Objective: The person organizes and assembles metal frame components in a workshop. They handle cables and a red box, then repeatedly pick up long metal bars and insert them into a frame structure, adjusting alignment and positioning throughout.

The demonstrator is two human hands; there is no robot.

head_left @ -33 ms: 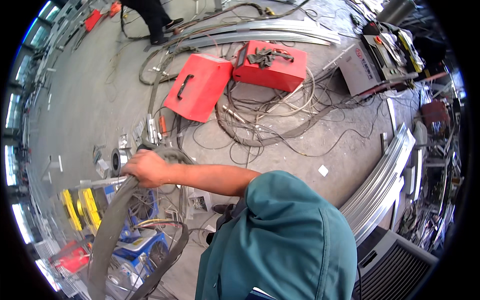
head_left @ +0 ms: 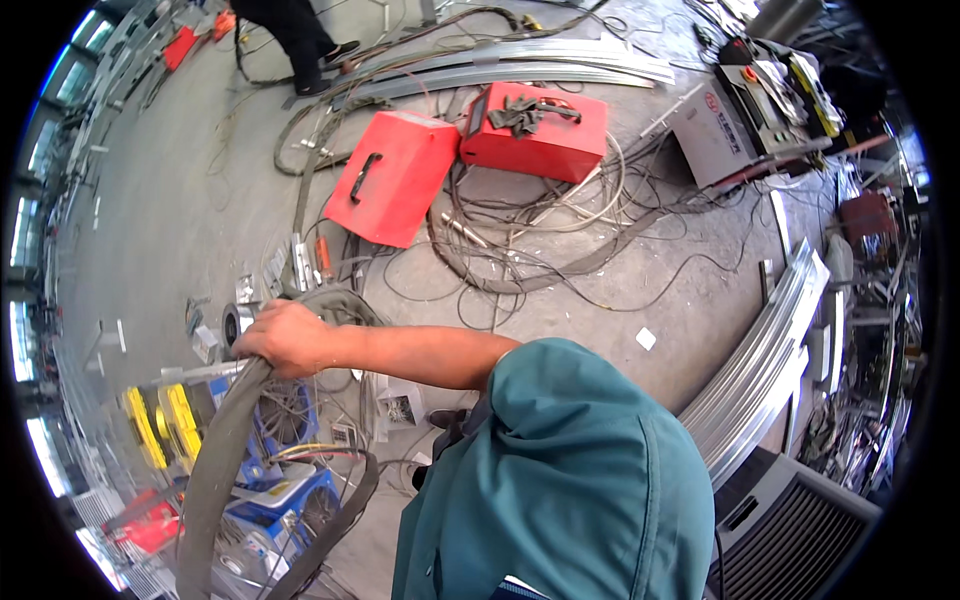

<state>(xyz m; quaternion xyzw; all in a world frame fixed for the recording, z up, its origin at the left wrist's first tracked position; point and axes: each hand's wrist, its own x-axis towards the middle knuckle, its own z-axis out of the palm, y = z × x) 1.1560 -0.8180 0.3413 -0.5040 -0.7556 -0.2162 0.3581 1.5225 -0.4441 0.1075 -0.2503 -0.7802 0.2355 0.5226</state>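
Observation:
My right hand (head_left: 285, 340) reaches left across the view on a bare forearm from a teal sleeve (head_left: 575, 460). Its fingers are closed around a thick cable bundle in a grey fabric sheath (head_left: 222, 450). From the hand the bundle hangs down toward the lower edge and loops back up. More of the sheath lies bunched just past the wrist. Close to the hand is a metal wire spool (head_left: 238, 322) on the floor. Under the bundle sit blue-framed units with coiled wire (head_left: 285, 495) and yellow-rimmed reels (head_left: 178, 420). My left hand is out of view.
Two red boxes with handles (head_left: 395, 185) stand ahead amid tangled cables (head_left: 500, 235). Long metal profiles (head_left: 755, 370) lie at right, near a grey louvred unit (head_left: 795, 530). A grey machine (head_left: 715, 135) stands far right. Another person's dark-trousered legs (head_left: 290, 40) show at the top.
The whole view has shifted slightly. My right hand has moved a little to the left, still gripping the cable bundle.

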